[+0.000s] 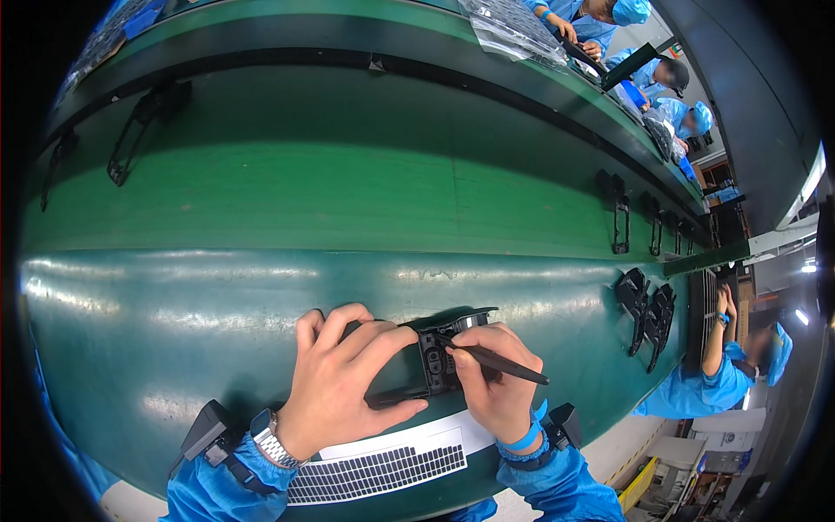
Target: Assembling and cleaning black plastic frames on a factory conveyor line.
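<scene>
A black plastic housing (437, 361) with a frame-like body and a rounded end lies on the green table mat in front of me. My left hand (352, 370) spans its left part, fingertips at the far edge and thumb along the near edge, gripping it. My right hand (500, 383) pinches a slim black pen-like tool (509, 364). The tool's tip touches or hovers just over the housing's inner part; I cannot tell which. Below my hands lies a white sheet (383, 471) with rows of small black rectangular pieces.
Two black plastic parts (645, 315) lie at the mat's right. Beyond the mat runs a green belt-like surface (322, 187) carrying black frames (620, 222) at right and another frame (130, 148) at left. Co-workers in blue sit across and at the right (696, 391).
</scene>
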A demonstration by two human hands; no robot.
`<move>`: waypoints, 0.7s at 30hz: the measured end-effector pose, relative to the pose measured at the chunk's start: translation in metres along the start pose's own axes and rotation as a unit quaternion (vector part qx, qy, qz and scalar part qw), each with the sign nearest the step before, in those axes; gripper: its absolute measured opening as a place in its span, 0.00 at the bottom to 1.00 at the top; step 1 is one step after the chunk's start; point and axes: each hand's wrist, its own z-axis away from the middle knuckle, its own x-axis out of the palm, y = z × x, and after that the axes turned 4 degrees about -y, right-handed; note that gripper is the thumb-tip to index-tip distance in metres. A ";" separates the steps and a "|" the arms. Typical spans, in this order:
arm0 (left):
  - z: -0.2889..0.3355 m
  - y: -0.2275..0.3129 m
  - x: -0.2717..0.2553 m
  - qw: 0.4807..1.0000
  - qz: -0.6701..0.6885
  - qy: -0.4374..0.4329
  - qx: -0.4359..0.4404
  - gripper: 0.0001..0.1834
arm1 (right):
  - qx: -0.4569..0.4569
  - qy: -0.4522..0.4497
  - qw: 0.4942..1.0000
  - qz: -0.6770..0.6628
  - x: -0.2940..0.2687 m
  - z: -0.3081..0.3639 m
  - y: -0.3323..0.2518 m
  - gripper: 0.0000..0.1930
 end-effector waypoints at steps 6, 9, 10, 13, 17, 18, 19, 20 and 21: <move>0.001 -0.001 0.002 1.000 -0.011 -0.002 0.008 0.37 | -0.013 0.003 1.000 0.004 0.001 -0.001 0.002 0.11; 0.001 -0.001 0.002 0.999 -0.033 -0.004 0.022 0.37 | -0.012 0.004 1.000 0.004 0.001 -0.001 0.002 0.11; 0.001 0.000 0.003 0.998 -0.048 -0.006 0.029 0.36 | -0.011 0.004 1.000 0.005 0.001 -0.001 0.002 0.11; 0.002 -0.001 0.005 0.997 -0.065 -0.005 0.037 0.34 | -0.009 0.005 1.000 0.006 0.000 -0.001 0.001 0.11; 0.001 0.000 0.005 0.996 -0.078 -0.012 0.039 0.34 | -0.009 0.010 1.000 0.003 0.000 -0.002 0.001 0.11; 0.001 0.000 0.004 0.996 -0.077 -0.012 0.036 0.35 | 0.001 0.007 1.000 0.004 0.000 -0.001 0.001 0.10; 0.001 0.001 0.004 0.996 -0.076 -0.012 0.034 0.35 | 0.010 0.004 1.000 0.005 -0.001 -0.001 0.000 0.10; 0.001 0.002 0.003 0.996 -0.078 -0.012 0.035 0.35 | 0.009 0.006 1.000 0.004 0.000 0.003 0.003 0.10; -0.001 0.003 0.002 0.996 -0.075 -0.013 0.035 0.35 | 0.030 0.027 0.998 -0.043 0.001 0.007 0.008 0.09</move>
